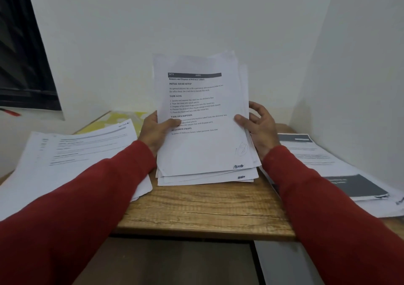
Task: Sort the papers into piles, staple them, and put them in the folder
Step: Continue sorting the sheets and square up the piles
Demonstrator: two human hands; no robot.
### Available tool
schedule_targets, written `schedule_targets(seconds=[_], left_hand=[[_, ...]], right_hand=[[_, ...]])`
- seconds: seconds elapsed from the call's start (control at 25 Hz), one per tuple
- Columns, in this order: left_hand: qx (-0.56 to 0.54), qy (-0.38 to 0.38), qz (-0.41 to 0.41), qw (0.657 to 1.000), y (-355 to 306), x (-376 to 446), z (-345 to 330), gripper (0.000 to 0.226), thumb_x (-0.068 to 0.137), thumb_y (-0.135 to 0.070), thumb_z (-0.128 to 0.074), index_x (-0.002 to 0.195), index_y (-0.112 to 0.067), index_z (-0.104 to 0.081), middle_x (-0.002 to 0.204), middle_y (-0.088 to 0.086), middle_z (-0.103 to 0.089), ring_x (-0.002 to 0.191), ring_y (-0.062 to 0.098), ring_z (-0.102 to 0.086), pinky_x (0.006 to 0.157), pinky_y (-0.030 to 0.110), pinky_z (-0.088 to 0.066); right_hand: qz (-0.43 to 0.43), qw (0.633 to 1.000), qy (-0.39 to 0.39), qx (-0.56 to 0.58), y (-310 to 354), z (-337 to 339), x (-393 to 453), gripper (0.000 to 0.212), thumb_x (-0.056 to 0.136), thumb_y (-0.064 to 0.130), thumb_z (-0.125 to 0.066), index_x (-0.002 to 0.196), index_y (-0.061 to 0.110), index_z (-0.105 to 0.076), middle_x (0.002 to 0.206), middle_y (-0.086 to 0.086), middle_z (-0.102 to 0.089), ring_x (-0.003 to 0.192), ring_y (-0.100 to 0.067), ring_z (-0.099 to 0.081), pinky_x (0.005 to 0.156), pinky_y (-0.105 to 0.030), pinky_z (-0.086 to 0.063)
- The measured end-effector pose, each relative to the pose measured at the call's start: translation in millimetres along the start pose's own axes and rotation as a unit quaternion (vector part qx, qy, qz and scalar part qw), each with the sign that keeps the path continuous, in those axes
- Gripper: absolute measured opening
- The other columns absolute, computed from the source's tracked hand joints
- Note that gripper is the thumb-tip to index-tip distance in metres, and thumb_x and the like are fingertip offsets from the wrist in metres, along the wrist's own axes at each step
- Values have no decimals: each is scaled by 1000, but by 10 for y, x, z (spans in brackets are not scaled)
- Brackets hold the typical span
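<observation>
— Wooden desk (203, 206) w/ two piles going: one far left (72, 153), one far right (328, 164). Unsorted stack?

— Stack (203, 131) upright at desk centre, bottom edge touching the wood. Left hand (156, 129) grips its left side, right hand (258, 127) its right, thumbs in front.

— Tip?

— Read the top heading, peel one sheet only, keep the other hand clamped. Yellow folder (122, 120) waits behind the left pile.

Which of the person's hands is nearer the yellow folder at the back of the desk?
Left. The left hand grips the held stack right in front of the yellow folder; the right hand grips the stack's far side, away from it.
</observation>
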State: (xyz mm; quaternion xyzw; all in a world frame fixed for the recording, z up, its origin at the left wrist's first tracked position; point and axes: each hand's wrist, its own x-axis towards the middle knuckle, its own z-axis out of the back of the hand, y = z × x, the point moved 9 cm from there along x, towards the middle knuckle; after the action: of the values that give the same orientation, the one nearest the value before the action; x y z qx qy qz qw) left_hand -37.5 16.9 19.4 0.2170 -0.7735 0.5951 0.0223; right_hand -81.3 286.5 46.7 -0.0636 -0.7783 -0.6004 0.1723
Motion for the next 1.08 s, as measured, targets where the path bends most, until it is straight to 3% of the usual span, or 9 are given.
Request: schedule_targets(seconds=[0.24,0.44,0.56,0.68,0.76,0.84,1.0,1.08], left_hand=[[16,16,-21,1000,-40,-34,-35,35,84,4,-71,118,-5,-66,109,6,-74,91,22,-74,79,33,-61],[-16,52,-9,999,-35,-26,-87,31,90,-17,-69,121,-14,-68,116,5,-73,105,23,-71,85,33,-59],[-38,72,-11,997,-46,-34,-130,39,90,-7,-67,127,-21,-65,122,3,-71,111,22,-68,91,36,-57],[-35,80,-24,996,-74,-56,-136,47,89,1,-65,132,-18,-62,126,4,-69,116,22,-66,96,38,-55],[-40,75,-34,996,-101,-40,-104,48,89,3,-65,132,-17,-62,129,6,-67,118,23,-65,100,40,-52],[-50,66,-41,996,-138,-25,-79,49,88,3,-66,131,-18,-63,130,5,-66,120,23,-63,102,42,-51],[-88,57,-42,994,-247,-50,-79,49,88,4,-64,131,-20,-63,127,1,-68,117,22,-65,93,35,-56],[-106,53,-47,992,-301,-55,-65,50,90,4,-62,134,-20,-61,125,0,-69,114,20,-67,87,32,-58]], right_hand=[[5,999,-30,-26,-39,0,-26,46,80,8,-80,117,11,-53,108,-10,-72,88,-24,-73,74,-38,-61],[50,993,-85,-60,22,153,28,3,91,11,-70,92,11,-66,79,2,-72,70,-11,-67,68,-26,-56],[78,987,-104,-97,93,310,147,12,94,13,-64,89,3,-68,76,-1,-64,68,-13,-55,63,-26,-48],[134,953,-249,-113,323,855,236,8,92,9,-62,91,4,-68,75,6,-58,67,-8,-49,68,-25,-41],[151,892,-383,-186,548,1312,70,13,94,11,-59,97,6,-71,83,5,-61,75,-8,-53,73,-16,-41],[167,840,-455,-244,717,1633,-104,22,95,10,-54,104,0,-71,91,0,-63,85,-9,-54,79,-13,-41],[205,826,-428,-306,794,1522,-112,27,95,8,-52,112,-1,-70,107,-13,-72,92,-17,-60,97,-25,-45],[226,835,-381,-327,784,1294,-76,29,96,5,-54,119,-1,-68,117,-19,-70,106,-27,-64,94,-4,-36]])
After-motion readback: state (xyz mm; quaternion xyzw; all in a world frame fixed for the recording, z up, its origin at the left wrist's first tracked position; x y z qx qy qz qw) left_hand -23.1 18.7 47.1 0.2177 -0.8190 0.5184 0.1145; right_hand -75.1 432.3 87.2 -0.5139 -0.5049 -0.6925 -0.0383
